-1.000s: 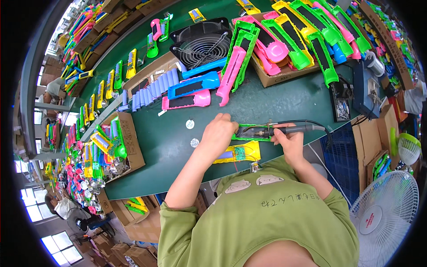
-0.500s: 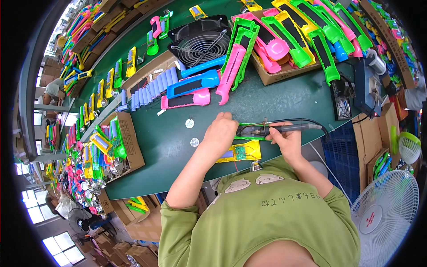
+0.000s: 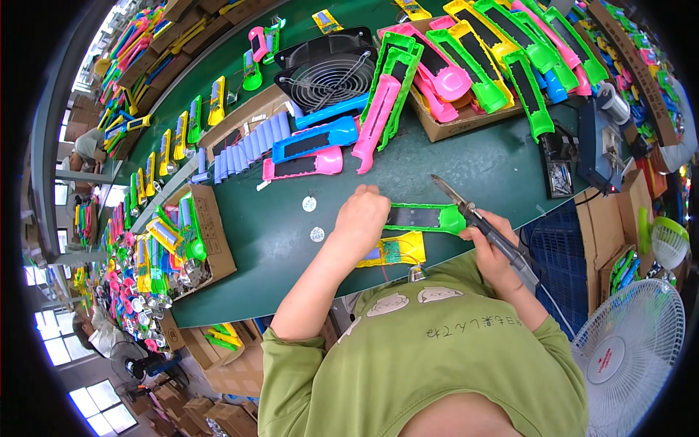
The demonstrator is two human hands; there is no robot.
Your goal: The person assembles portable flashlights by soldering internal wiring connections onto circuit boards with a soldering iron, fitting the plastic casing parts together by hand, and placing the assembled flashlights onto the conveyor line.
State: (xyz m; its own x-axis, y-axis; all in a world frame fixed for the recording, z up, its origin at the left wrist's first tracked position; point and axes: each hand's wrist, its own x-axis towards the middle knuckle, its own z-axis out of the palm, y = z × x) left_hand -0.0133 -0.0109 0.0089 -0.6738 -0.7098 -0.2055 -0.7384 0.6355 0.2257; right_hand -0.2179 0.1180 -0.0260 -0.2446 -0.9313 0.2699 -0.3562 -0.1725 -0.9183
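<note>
My left hand [image 3: 362, 221] is closed on the left end of a green plastic casing [image 3: 426, 218] with a dark strip along its inside, lying on the table in front of me. My fingers cover that end. In my right hand [image 3: 496, 266] is a soldering iron [image 3: 512, 251], gripped by its dark handle. Its metal tip points up and left, past the casing's rounded right end. Just below the green casing lies a yellow casing [image 3: 413, 246] with a green circuit board and thin wires, close to the table edge. A small silver lamp head [image 3: 416, 273] sits beside it.
Beyond my hands, pink and blue casings [image 3: 314, 140] lie by a row of purple cylindrical cells [image 3: 251, 146] and a black fan [image 3: 328, 76]. A carton [image 3: 466, 125] heaped with casings stands far right, near a blue-grey soldering unit [image 3: 601, 149]. Another filled carton [image 3: 218, 237] is left.
My right hand has drawn back to the right. The soldering iron has come off the green casing and swung to a slant, uncovering its inside. My left hand has stayed in place.
</note>
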